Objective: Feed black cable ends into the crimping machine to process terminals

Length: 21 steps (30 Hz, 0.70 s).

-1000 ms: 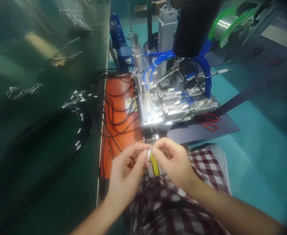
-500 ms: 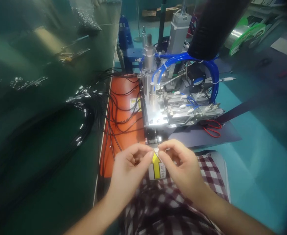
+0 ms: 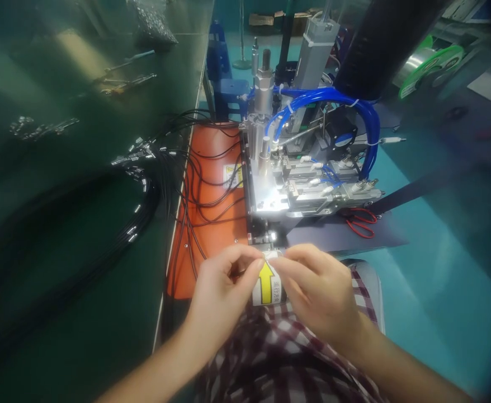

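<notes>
My left hand (image 3: 229,277) has thumb and forefinger pinched together just in front of the machine. Whatever sits in that pinch is too small to make out. Close to its right, my right hand (image 3: 321,285) is closed as well, its thumb and forefinger by the left fingertips; what they hold is hidden. Under and between the hands shows a white label (image 3: 256,296) with a yellow arrow (image 3: 266,282) and printed characters. Past the fingertips stands the metal machine (image 3: 273,204) with a bright lit plate.
Black cables (image 3: 193,210) with metal ends run from the dark green tabletop (image 3: 103,313) over an orange guard (image 3: 216,229). Blue air hoses (image 3: 312,96) arch above the machine. Red-handled scissors (image 3: 360,224) lie on the right. A green-rimmed wire spool (image 3: 432,70) is at upper right.
My right hand has turned, its fingers now more folded and slightly apart from the left fingertips. My left hand keeps its pinch. The view has shifted slightly.
</notes>
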Motion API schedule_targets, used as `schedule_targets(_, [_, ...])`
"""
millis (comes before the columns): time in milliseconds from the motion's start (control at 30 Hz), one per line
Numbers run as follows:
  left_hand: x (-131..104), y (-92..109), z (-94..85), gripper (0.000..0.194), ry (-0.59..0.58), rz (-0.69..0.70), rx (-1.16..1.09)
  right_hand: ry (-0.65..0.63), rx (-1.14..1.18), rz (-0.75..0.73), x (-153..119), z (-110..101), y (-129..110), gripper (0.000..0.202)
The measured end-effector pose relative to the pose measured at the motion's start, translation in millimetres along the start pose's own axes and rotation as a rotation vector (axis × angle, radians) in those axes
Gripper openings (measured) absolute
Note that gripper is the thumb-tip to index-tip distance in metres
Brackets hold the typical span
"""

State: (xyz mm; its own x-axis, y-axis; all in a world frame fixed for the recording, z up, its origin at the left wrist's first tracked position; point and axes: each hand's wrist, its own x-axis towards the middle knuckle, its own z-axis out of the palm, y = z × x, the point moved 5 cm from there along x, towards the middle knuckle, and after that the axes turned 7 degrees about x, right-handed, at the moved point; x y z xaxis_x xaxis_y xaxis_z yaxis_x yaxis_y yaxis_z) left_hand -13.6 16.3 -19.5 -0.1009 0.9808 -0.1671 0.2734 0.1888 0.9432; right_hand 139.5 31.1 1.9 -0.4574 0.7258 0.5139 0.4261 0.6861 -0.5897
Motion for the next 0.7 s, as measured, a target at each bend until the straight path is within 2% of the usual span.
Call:
schedule_targets(67, [0.4, -2.1, -0.1, 0.01, 0.002, -0.021, -0.029, -0.017, -0.089, -0.048, -3.4, -0.2, 1.5, 0.031])
schedule_targets(133, [0.5, -3.3, -0.1, 0.011, -0.002, -0.03, -0.047, -0.01, -0.035, -0.001, -3.7, -1.1, 5.1, 0.028])
schedule_targets(267, [0.0, -4.0, 0.3, 0.013, -0.02, -0.044, -0.056, 0.08, 0.29, 0.276, 1.5, -1.6, 13.5, 0.013])
schedule_targets(333, [-0.3, -3.4, 0.2, 0.012, -0.022, -0.038, -0.05, 0.095, 0.377, 0.391, 4.2, 1.5, 15.0, 0.007])
schedule_targets(567, [-0.4, -3.3, 0.4, 0.012, -0.026, -0.045, -0.037, 0.061, 0.6, 0.61, 9.2, 12.6, 20.9, 0.006])
schedule_targets(700, [-0.5, -1.1, -0.6, 0.012, -0.02, -0.034, -0.013, -0.013, 0.81, 0.813, 8.1, 19.9, 25.5, 0.01])
